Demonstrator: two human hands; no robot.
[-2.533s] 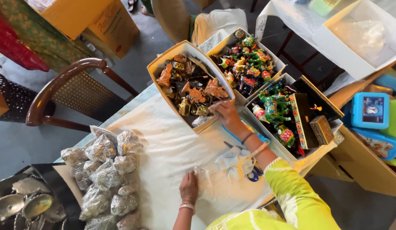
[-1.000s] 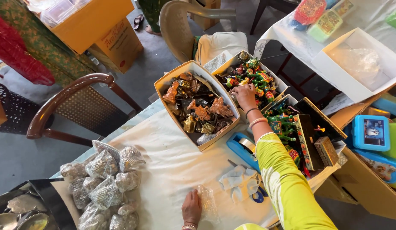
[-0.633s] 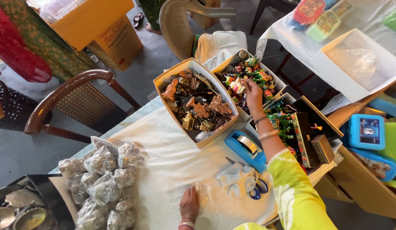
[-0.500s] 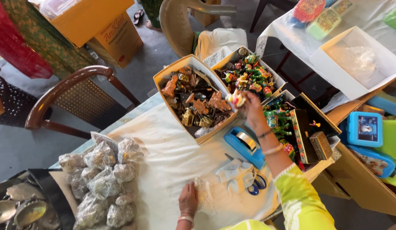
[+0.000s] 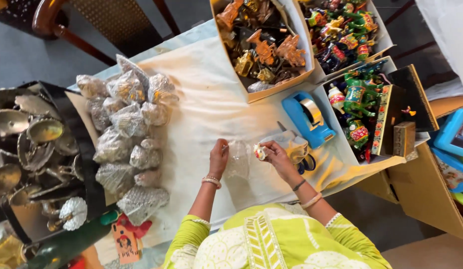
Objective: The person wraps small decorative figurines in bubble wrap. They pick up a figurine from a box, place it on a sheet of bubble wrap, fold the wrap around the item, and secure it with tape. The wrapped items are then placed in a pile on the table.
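While cut off at the picture's top, spread with a pale cloth: worktop. Along its far edge, open cardboard box of brown and gold figurines, upper part out of view; beside it, second box of painted toys in green, red and blue, likewise cropped. At the right edge, third box with green painted animals, dark lid propped up. At the left edge, heap of clear-wrapped silvery bundles, contents hard to make out; past it, black tray of metal dishes, partly out of frame. Near the right boxes, blue tape dispenser. By the near edge, middle: clear plastic bag, nearly invisible against the cloth, pinched at its rim by left hand. Right hand closed around small painted figurine, white with red and yellow, mostly hidden by fingers, just beside the bag.
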